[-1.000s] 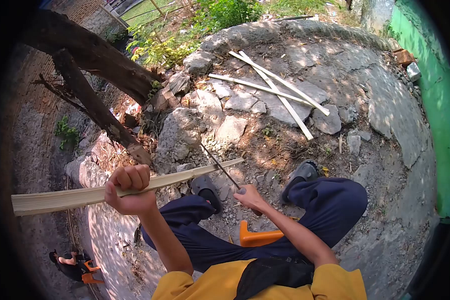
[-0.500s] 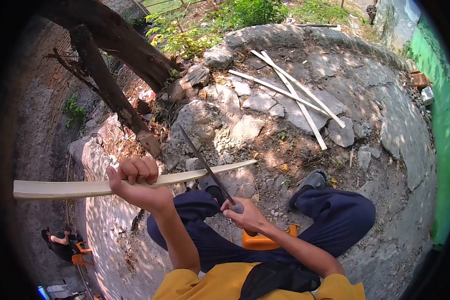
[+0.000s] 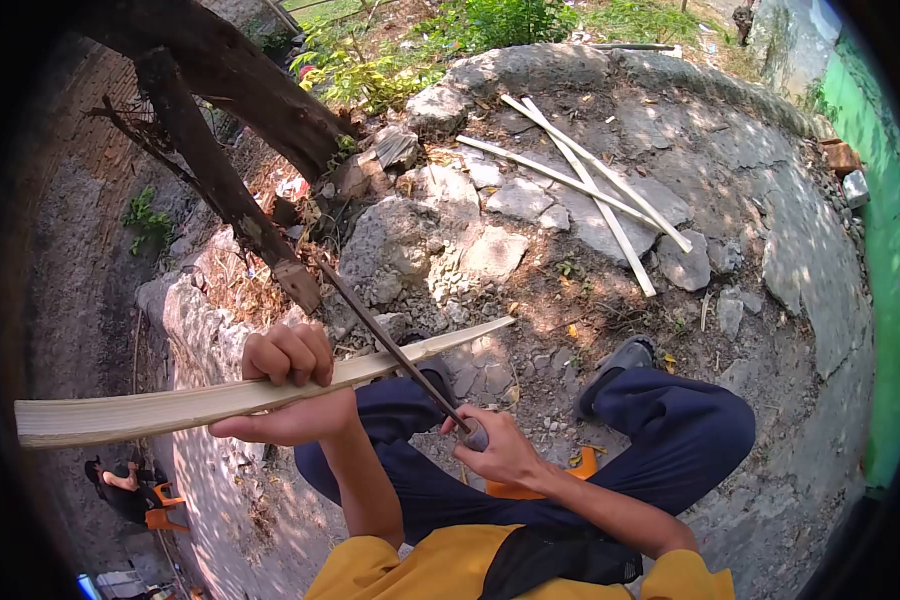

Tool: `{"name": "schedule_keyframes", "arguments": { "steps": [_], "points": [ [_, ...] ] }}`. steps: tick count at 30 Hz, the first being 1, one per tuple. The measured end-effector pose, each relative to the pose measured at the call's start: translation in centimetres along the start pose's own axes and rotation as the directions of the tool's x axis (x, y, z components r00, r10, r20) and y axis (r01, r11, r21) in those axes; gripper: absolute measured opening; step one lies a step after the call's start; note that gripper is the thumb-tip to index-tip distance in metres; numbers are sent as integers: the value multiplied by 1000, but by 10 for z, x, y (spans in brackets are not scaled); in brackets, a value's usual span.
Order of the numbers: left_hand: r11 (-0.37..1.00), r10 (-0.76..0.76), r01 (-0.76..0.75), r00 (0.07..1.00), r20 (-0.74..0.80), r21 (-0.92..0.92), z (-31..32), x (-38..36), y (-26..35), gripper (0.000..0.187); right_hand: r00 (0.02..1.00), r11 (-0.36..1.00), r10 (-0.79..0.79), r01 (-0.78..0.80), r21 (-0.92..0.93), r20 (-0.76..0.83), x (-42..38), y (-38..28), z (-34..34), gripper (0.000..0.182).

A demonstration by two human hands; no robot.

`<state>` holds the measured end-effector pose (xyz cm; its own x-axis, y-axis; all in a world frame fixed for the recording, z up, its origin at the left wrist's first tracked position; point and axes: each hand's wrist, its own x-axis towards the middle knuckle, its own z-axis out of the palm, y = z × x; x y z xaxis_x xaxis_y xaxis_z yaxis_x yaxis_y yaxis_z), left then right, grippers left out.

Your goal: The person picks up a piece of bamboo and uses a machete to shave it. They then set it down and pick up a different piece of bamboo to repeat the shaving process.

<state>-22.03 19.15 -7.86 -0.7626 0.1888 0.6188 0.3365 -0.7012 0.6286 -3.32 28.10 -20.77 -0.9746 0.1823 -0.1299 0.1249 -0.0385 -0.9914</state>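
A long pale wooden strip (image 3: 140, 412) lies slanted across the left side, its narrow tip pointing right. My left hand (image 3: 288, 385) is wrapped round its middle, with the fingers over the top. My right hand (image 3: 492, 445) grips the handle of a long dark blade (image 3: 380, 333), which points up and left. The blade crosses the strip to the right of my left hand; whether its edge touches the wood is hard to tell.
Several pale strips (image 3: 600, 190) lie crossed on the broken paving ahead. A dark tree trunk (image 3: 260, 95) leans at upper left. An orange stool (image 3: 515, 490) is between my legs. Another person (image 3: 122, 490) sits at far left. A green wall (image 3: 875, 240) stands right.
The strip's wide left end has come lower and my left hand has turned and moved slightly right. My right hand is a little lower, and the blade's tip has shifted left and down.
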Motion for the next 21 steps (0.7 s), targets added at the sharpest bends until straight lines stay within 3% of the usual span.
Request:
{"name": "schedule_keyframes", "arguments": {
  "steps": [2, 4, 11, 14, 21],
  "points": [
    [995, 56, -52, 997, -52, 82, 3, -1, -1, 78, 999, 999, -32, 32, 0, -31, 2, 9, -3, 22],
    [991, 65, -54, 994, -93, 121, 3, -1, -1, 78, 989, 990, 142, -142, -9, 38, 3, 16, -12, 19],
    [984, 85, -64, 989, -120, 168, 10, -5, -2, 77, 993, 994, 106, -106, 1, 46, -4, 4, -11, 17],
    [981, 97, -78, 990, -102, 177, 17, -10, -4, 77, 1000, 999, -8, 8, 33, -24, -3, 22, -8, 17],
    [982, 86, -66, 990, -111, 179, 14, -7, -6, 75, 996, 996, 88, -89, -23, -22, -2, -7, -11, 21]
  ]
}}
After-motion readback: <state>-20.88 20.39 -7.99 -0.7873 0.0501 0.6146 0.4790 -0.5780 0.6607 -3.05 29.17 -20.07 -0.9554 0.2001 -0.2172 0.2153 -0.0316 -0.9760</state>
